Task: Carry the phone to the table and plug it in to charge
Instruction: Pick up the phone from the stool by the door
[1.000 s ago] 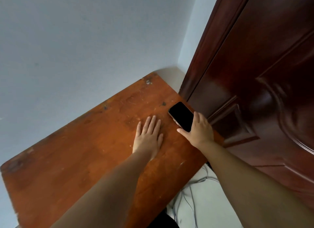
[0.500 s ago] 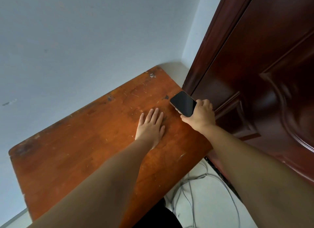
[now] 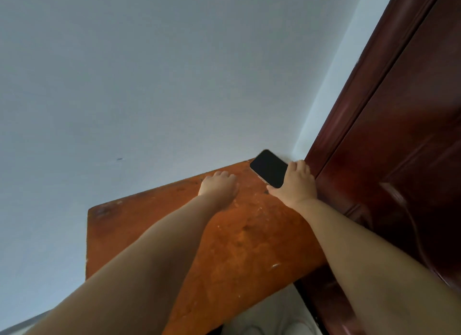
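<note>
A black-screened phone (image 3: 270, 168) with a pale edge is lifted at the far right corner of a worn orange-brown wooden table (image 3: 239, 247). My right hand (image 3: 295, 183) grips the phone's near end, thumb along its left edge. My left hand (image 3: 219, 186) rests palm-down on the tabletop, just left of the phone and apart from it, with its fingers curled at the far edge. No charging cable or plug shows on the table.
A pale grey wall (image 3: 162, 85) runs along the table's far side. A dark red wooden door (image 3: 399, 147) stands close against the table's right edge. Pale floor (image 3: 272, 317) shows below the table's near corner.
My right hand has carried the phone toward the table's far right corner and raised it. My left hand has slid toward the wall and curled its fingers. The view has tilted upward.
</note>
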The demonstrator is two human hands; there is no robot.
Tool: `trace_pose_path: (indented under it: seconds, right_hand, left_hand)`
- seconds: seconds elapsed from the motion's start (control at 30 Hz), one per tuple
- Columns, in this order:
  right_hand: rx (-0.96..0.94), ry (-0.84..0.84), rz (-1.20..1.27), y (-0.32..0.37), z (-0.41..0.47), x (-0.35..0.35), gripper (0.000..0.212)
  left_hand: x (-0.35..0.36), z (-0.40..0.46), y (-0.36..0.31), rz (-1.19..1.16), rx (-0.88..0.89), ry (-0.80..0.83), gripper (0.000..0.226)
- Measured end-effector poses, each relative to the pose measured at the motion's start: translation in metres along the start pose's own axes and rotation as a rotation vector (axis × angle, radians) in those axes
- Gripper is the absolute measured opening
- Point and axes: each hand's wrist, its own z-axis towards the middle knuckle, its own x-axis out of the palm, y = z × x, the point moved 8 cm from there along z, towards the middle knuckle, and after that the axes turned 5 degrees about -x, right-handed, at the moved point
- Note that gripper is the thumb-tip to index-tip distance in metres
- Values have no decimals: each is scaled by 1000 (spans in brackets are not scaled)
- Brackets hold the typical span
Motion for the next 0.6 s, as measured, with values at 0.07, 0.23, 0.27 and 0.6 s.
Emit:
trace_pose_path:
  seconds: [0.07,0.23,0.27,0.6]
  right_hand:
    - [-77,-6,23,22,-4,-4,80]
    - [-298,21,34,102,-22,-1,79]
    - [-342,31,33,123,-27,0,79]
    - [-853,75,143,367,-136,-5,75]
  left_hand:
    - [-13,-21,18,-11,-61,-35,29]
    - [-33,-93,78,-3,-223,-59,30]
    - [-37,-109,94,-2,-266,-66,30]
    - [-73,-333,258,34,-765,-140,34]
